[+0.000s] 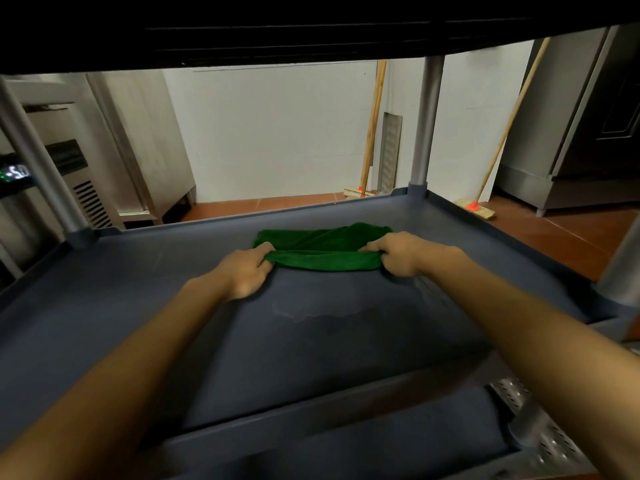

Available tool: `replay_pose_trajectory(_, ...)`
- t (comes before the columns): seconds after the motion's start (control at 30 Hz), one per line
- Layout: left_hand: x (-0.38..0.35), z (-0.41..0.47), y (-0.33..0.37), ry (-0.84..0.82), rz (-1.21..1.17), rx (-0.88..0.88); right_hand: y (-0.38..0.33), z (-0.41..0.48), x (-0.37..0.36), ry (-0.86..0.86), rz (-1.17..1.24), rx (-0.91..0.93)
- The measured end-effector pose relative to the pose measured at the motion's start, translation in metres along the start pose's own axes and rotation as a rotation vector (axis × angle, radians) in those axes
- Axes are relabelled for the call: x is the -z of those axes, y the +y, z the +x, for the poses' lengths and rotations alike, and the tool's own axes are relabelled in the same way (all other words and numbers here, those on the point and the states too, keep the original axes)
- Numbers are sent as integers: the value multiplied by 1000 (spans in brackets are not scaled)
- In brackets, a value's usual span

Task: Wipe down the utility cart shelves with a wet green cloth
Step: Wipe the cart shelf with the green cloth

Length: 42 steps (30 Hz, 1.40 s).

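A folded green cloth (323, 245) lies on the dark grey middle shelf (138, 292) of the utility cart, toward its far side. My left hand (244, 271) pinches the cloth's near left corner. My right hand (398, 252) pinches its near right corner. Both arms reach in from below the upper shelf (242, 29), which is dark overhead. A faint wet patch (322, 310) shows on the shelf just in front of the cloth.
Grey cart posts stand at the far right corner (427, 123), far left (38, 154) and right edge (623, 261). A lower shelf (346, 452) lies beneath. Two brooms (370, 133) (498, 143) lean on the white wall. Steel appliances stand left (86, 168) and right (571, 150).
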<state>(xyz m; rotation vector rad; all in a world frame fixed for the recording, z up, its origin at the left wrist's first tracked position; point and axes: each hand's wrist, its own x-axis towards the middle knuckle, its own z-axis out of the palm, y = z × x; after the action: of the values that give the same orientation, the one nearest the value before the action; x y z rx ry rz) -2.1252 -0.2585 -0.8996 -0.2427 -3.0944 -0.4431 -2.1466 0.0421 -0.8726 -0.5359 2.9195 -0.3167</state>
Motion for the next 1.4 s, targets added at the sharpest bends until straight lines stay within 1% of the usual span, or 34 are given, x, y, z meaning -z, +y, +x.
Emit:
replay_pose_trajectory(0.57,-1,-77,14,41,-43,-19,-18,-70,-11,-2,-44,29)
replay_pose_trajectory(0.73,-3,-96,12,49,-59,-54,-20,-87,-13,12,-56,50)
replay_pose_trajectory(1.2,8,-157,24,-48,-4,-65,-34,-149,-10,-4,-168,169)
replay_pose_trajectory(1.4,12,-180,27,-68,-4,-93,-44,-164,2,-61,-191,177)
